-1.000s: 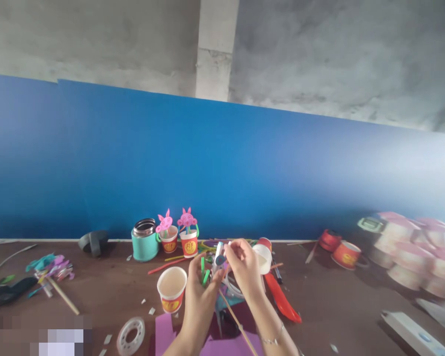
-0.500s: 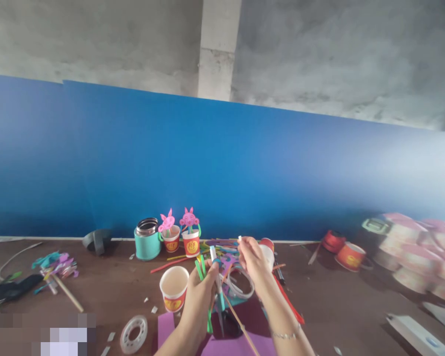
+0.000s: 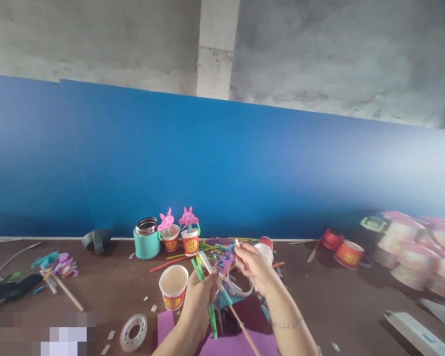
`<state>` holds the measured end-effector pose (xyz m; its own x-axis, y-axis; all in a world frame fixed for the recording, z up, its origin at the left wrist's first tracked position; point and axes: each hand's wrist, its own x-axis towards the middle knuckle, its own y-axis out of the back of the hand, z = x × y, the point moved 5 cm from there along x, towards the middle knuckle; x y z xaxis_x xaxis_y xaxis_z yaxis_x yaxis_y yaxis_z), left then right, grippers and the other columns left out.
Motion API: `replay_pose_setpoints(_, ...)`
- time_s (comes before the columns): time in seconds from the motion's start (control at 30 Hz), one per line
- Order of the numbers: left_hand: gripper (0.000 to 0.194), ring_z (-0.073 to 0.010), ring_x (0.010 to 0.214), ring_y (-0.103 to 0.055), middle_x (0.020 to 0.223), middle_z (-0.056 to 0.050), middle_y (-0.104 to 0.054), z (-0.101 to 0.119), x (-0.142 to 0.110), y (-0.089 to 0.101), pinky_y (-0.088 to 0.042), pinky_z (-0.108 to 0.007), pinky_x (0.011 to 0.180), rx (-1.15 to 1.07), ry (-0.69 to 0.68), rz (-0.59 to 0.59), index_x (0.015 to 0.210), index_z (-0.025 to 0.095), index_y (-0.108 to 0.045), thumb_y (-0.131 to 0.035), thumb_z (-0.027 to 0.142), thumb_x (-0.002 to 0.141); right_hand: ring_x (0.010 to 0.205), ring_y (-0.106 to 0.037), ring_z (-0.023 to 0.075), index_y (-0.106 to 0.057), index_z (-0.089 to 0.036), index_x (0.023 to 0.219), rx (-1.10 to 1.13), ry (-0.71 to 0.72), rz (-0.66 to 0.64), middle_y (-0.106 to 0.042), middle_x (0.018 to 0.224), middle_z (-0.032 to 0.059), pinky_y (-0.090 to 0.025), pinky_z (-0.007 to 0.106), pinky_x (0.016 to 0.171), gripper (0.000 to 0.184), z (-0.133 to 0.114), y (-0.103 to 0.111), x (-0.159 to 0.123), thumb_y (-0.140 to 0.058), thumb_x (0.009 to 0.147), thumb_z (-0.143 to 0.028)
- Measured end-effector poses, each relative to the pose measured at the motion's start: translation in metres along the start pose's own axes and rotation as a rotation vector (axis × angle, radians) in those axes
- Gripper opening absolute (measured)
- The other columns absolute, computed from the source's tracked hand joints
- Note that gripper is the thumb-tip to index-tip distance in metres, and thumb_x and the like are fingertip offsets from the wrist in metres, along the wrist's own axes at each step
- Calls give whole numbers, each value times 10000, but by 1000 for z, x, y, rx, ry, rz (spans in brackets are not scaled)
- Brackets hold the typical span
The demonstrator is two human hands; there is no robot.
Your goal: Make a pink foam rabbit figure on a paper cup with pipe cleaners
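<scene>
My left hand [image 3: 198, 296] is closed round two green strips [image 3: 203, 291] and a white stick with a teal end [image 3: 213, 277], held above the brown table [image 3: 337, 306]. My right hand [image 3: 254, 267] pinches a tiny white piece [image 3: 237, 243] at its fingertips, a little right of the stick's tip. A red paper cup [image 3: 173, 287] stands just left of my left hand. A thin wooden stick [image 3: 242, 329] slants below my wrists over purple paper [image 3: 237, 346].
Two red cups with pink animal toppers [image 3: 181, 232] and a teal metal mug [image 3: 145, 239] stand by the blue wall. A tape roll [image 3: 133, 333] lies at front left. Pink-lidded cups [image 3: 415, 247] are stacked at right, scraps and coloured strips [image 3: 52, 264] at left.
My hands have parted: the left dropped slightly with the strips and stick tilting left, while the right drew away to the right with the small white piece.
</scene>
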<state>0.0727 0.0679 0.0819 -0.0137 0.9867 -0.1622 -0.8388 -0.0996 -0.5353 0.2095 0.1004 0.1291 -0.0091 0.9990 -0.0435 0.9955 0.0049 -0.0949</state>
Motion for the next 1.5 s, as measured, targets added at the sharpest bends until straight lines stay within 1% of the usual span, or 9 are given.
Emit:
replay_pose_setpoints(0.17,574,-28,272,-227,360,128,-288,-23,22,14,-147,-184,317,160,91,0,649,185,-486,-728,681,486,348,-291,26,-563,-163,683,-116,6,-2,-544,480,-54,-132,162,362,211,-7,5,-5,-681,622,-326)
replay_pose_setpoints(0.3,630,-17,267,-219,411,130,-317,-32,27,20,-119,-182,306,164,168,-13,654,201,-441,-726,716,428,414,-483,91,-606,-171,646,-249,24,-39,-634,509,-21,-305,182,408,84,-5,-9,-10,-659,585,-196)
replay_pose_setpoints(0.57,550,-32,303,-262,412,115,-378,-25,20,10,-165,-176,345,70,41,-51,814,199,-490,-741,603,538,493,-520,118,-654,-171,648,-399,114,-117,-628,525,-30,-352,207,496,68,7,-18,-4,-598,620,-196)
replay_pose_setpoints(0.77,554,-18,333,-267,546,74,-514,-5,5,5,-126,-172,369,8,1,86,1041,194,-516,-733,385,568,503,-528,144,-717,-201,631,-783,176,118,-628,512,-8,-324,227,489,177,10,19,8,-565,596,-116)
replay_pose_setpoints(0.93,449,-11,349,-247,540,70,-513,2,-5,0,-124,-179,387,-41,55,89,964,170,-560,-695,272,548,448,-497,138,-674,-204,490,-861,115,54,-586,431,-8,-297,239,454,263,27,29,13,-505,506,-3)
replay_pose_setpoints(1.1,241,-14,350,-203,452,93,-393,-4,-2,0,-99,-180,390,-5,108,-25,787,140,-576,-633,234,572,416,-445,122,-613,-224,470,-915,79,-18,-533,412,-41,-293,240,446,284,48,20,16,-485,475,30)
replay_pose_setpoints(1.27,286,-21,378,-296,656,3,-560,-6,-3,-3,-117,-175,388,-159,230,-144,886,114,-570,-588,265,644,513,-477,149,-511,-204,481,-972,83,33,-560,508,-6,-302,267,511,252,56,20,19,-529,465,46)
replay_pose_setpoints(1.43,291,-75,424,-399,659,-27,-578,-7,-1,-8,-194,-179,389,-267,315,-230,898,129,-561,-503,378,760,622,-545,176,-546,-193,594,-925,82,31,-590,599,18,-361,277,588,108,42,19,23,-578,694,-166)
replay_pose_setpoints(1.5,244,-72,408,-390,645,-23,-573,-9,1,-8,-193,-177,380,-240,331,-200,872,136,-553,-483,347,773,673,-563,174,-574,-187,660,-871,101,29,-612,660,30,-387,278,636,219,30,14,21,-450,829,-249)
